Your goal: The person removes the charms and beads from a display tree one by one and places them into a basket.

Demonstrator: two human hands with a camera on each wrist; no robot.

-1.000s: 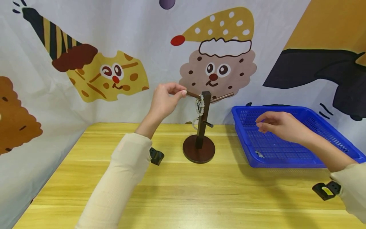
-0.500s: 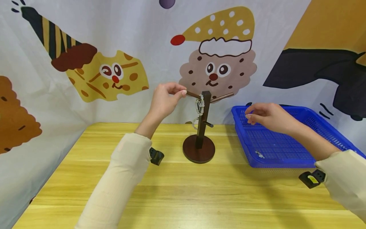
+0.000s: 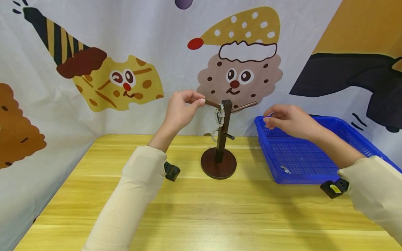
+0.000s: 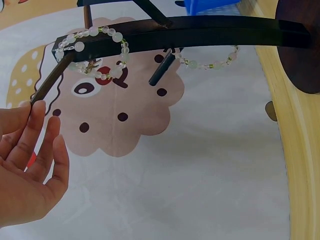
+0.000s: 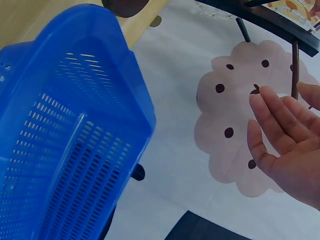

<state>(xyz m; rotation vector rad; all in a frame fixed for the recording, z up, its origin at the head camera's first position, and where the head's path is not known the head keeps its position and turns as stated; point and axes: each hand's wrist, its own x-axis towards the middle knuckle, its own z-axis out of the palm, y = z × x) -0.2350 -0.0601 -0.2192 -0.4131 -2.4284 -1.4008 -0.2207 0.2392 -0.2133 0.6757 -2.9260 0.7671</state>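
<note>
A dark wooden jewellery stand (image 3: 221, 143) with a round base and several pegs stands on the table. My left hand (image 3: 180, 108) pinches the outer end of its upper left peg (image 3: 212, 103) between thumb and fingertips. A pale beaded bracelet (image 4: 124, 49) hangs on that peg close to the post. Lower down, a second beaded bracelet (image 4: 212, 65) hangs from another peg. My right hand (image 3: 293, 120) hovers over the blue basket's far left corner, right of the upper right peg (image 3: 245, 106), fingers loosely bent. Nothing shows in it in the right wrist view.
The blue plastic basket (image 3: 267, 157) sits at the table's right, with a small clear-beaded piece (image 3: 285, 169) in its near left corner. A wooden table (image 3: 201, 216) lies beneath, and a cartoon-printed cloth (image 3: 179, 69) hangs behind the stand.
My right hand has moved left and upward, from over the basket's middle towards the stand. The left hand, stand and bracelets have stayed put.
</note>
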